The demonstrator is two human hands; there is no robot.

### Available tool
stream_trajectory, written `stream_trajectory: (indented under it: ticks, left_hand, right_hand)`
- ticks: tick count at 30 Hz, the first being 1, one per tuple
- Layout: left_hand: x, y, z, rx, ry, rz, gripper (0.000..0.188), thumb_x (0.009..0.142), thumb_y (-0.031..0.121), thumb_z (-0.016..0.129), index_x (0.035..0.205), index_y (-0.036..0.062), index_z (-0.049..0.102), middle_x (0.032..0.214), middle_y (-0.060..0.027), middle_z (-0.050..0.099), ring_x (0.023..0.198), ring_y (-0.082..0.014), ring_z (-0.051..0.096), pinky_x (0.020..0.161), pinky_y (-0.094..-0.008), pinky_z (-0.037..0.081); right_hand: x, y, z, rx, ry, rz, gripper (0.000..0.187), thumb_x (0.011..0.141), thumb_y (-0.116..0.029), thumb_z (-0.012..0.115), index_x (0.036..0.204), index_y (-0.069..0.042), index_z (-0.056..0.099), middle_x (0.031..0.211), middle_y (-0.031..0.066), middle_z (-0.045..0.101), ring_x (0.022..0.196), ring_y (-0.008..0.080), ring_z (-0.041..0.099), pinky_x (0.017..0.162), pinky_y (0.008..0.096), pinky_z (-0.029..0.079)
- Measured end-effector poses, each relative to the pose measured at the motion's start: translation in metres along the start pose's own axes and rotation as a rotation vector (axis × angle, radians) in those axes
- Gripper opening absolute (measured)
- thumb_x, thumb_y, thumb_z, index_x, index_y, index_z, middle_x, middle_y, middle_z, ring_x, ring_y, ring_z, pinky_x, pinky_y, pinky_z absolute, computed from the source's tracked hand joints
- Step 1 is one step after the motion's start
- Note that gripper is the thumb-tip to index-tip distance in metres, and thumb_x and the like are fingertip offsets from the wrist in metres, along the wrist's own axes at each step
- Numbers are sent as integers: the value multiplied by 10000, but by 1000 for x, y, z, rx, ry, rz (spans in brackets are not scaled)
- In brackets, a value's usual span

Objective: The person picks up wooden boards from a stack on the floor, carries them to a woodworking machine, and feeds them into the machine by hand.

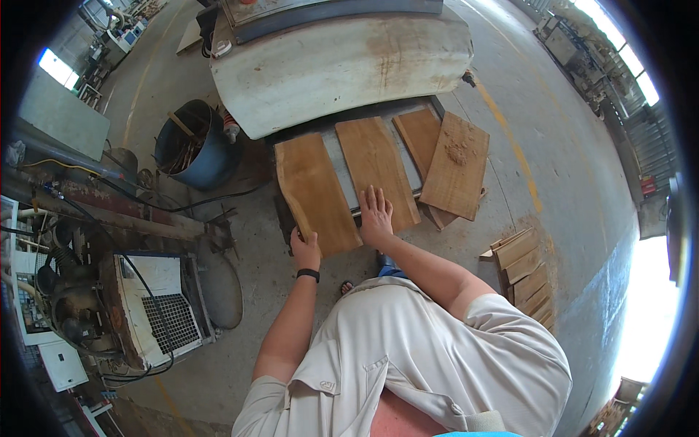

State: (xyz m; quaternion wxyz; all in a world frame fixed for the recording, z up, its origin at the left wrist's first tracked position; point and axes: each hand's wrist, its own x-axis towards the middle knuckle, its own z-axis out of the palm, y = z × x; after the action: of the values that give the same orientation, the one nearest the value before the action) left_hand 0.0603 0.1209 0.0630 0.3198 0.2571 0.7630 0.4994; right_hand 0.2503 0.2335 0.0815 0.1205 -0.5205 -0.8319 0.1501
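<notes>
The person seems to be in a handling step, steadying or lining up boards on a machine's metal bed (409, 166) at the centre of the frame. The left hand (306, 251) grips the near left corner of the left board (313, 191), its thumb on top and its fingers at the edge. The right hand (376, 221) lies open on the near end of the middle board (380, 164), fingers spread and pressing rather than grasping. As a judgement, the next move calls for a sure hold on the left board's edge and even support under its near end, which juts past the bed.

By count, at least four boards lie in the group: the left board, the middle board, a third board (416, 130) partly covered, and a slanted board (445, 191) across it, right of centre. Whether the bits showing beneath are further boards, one cannot tell. One heap of sawdust (457, 151) sits on the slanted board. One board stack (526, 268) lies on the floor at the lower right, its boards overlapping too much to count surely. One blue barrel (212, 166) of scraps stands at the upper left.
</notes>
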Motion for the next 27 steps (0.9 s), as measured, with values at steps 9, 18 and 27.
stream_trajectory:
  ticks: [9, 18, 27]
  left_hand:
    - [2, 27, 12, 463, -99, -28, 649, 936, 193, 676, 1464, -47, 383, 1368, -263, 396, 1198, -404, 532, 1029, -455, 470]
    - [-4, 44, 23, 710, -108, 30, 770, 933, 211, 691, 1497, -84, 258, 1367, -288, 355, 1210, -435, 495, 1045, -452, 462]
    - [-12, 60, 28, 854, -284, 38, 1142, 718, 238, 893, 1512, -89, 140, 1422, -320, 306, 1331, -499, 323, 1109, -527, 372]
  right_hand:
    - [2, 22, -22, 10, -132, -74, 857, 734, -106, 698, 1516, -52, 350, 1629, 196, 212, 1515, 394, 156, 1183, 551, 190]
    - [-9, 46, -70, 3, -332, -175, 905, 733, -297, 800, 1511, -77, 394, 1638, 182, 203, 1519, 383, 152, 1193, 532, 211]
    - [-1, 54, -61, -136, -328, -235, 1027, 667, -380, 867, 1528, -112, 376, 1638, 167, 215, 1508, 381, 195, 1195, 506, 242]
